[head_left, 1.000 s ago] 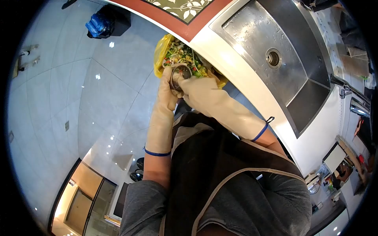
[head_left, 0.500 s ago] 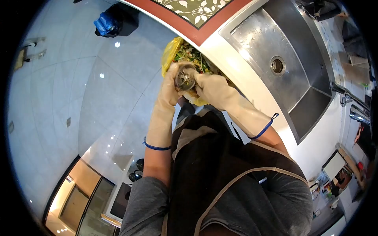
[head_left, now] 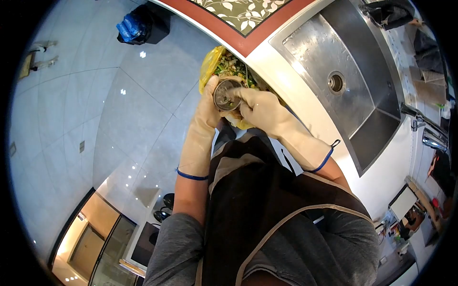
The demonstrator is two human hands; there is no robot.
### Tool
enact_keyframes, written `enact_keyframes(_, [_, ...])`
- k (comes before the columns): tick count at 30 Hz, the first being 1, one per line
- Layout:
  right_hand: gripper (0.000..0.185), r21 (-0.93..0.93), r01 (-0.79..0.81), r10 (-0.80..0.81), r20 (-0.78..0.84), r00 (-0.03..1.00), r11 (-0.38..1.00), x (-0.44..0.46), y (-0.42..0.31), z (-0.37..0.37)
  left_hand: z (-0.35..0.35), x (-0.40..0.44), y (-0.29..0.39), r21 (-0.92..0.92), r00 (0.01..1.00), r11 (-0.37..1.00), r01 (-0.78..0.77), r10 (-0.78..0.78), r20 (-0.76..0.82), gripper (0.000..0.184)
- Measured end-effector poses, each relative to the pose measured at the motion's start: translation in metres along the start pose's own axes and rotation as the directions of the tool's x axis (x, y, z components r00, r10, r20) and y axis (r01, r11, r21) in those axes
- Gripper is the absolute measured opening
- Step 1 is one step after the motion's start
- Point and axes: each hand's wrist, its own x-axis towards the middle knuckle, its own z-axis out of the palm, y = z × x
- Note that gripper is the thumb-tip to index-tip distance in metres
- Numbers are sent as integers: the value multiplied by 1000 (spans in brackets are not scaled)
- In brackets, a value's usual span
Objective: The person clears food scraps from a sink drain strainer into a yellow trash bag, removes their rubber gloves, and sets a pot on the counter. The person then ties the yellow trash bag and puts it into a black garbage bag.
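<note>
My left hand (head_left: 209, 104), in a long cream rubber glove, is closed around a round metal sink strainer (head_left: 219, 101). The strainer's open top faces up, and small food bits cling inside it. My right hand (head_left: 265, 110), gloved the same way, is closed with curled fingers, and its fingertips reach into the strainer. Motion blurs those fingertips, so I cannot make out what they pinch. Just beneath and beyond both hands is a yellow plastic bag (head_left: 208, 69), holding mixed food scraps (head_left: 229, 64) with green leaves.
On the right a white counter (head_left: 305, 105) holds a steel sink (head_left: 315, 62) with an uncovered drain (head_left: 336, 83) and a faucet (head_left: 431, 136). A patterned mat (head_left: 245, 47) lies on the counter. A black bin (head_left: 155, 28) with a blue bag stands on the tiled floor.
The strainer has tilted so its inside faces me more. My right fingers have moved further over its opening. The view has shifted slightly.
</note>
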Motion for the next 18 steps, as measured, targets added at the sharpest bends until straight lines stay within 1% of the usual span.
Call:
enact_keyframes(1, [38,-1,-5,5,-1,1000,1000,1,-4,-3,0,1,-2,-89,1000,996,18,-19,-5,55])
enact_keyframes(2, [37,-157,-36,49,81,996,987,6,-7,-6,0,3,-2,-91,1000,996,20,-21,-3,55])
enact_keyframes(3, [36,-311,-52,104,153,983,949,9,-9,-6,-1,5,1,-29,999,999,39,-38,12,55])
enact_keyframes(4, [35,-382,-42,139,229,963,923,9,-10,-1,-2,6,2,34,998,998,57,-57,24,56])
enact_keyframes(5, [35,-383,-42,139,228,964,923,11,-15,1,-1,7,2,35,998,998,56,-57,26,56])
enact_keyframes(7, [36,-546,-15,287,416,863,838,13,-26,1,4,3,7,-3,998,999,52,-52,19,51])
enact_keyframes(8, [32,-485,26,157,333,930,874,8,-10,4,6,1,11,-53,994,993,108,-110,-29,51])
enact_keyframes(9, [32,-486,26,157,332,930,874,5,-6,0,4,1,11,-52,994,993,108,-110,-28,51])
enact_keyframes(10, [26,-393,71,23,229,973,917,5,-2,-3,1,2,10,-49,995,993,103,-102,19,51])
enact_keyframes(11, [19,-302,130,-101,108,989,944,4,-1,-5,-2,3,8,-47,993,994,99,-96,65,51])
enact_keyframes(12, [9,-362,118,-146,-51,988,925,4,-7,-2,-2,4,7,-49,993,994,100,-96,65,51])
enact_keyframes(13, [9,-364,118,-146,-49,988,924,6,-11,-4,-2,6,5,-31,996,996,79,-78,43,50])
enact_keyframes(14, [17,-370,291,-346,-90,934,882,9,-14,-6,-3,8,4,-12,998,998,58,-58,19,49])
enact_keyframes(15, [26,-381,454,-532,-127,837,805,13,-15,-7,3,6,7,-13,998,998,54,-54,18,49])
enact_keyframes(16, [26,-379,457,-535,-126,836,804,18,-9,-2,8,3,10,12,998,999,48,-48,-36,48])
enact_keyframes(17, [18,-443,458,-543,-81,836,771,22,2,7,15,0,13,36,995,998,45,-42,-90,47])
enact_keyframes(18, [13,-506,458,-549,-36,835,731,26,6,11,18,0,15,37,995,998,42,-38,-90,47])
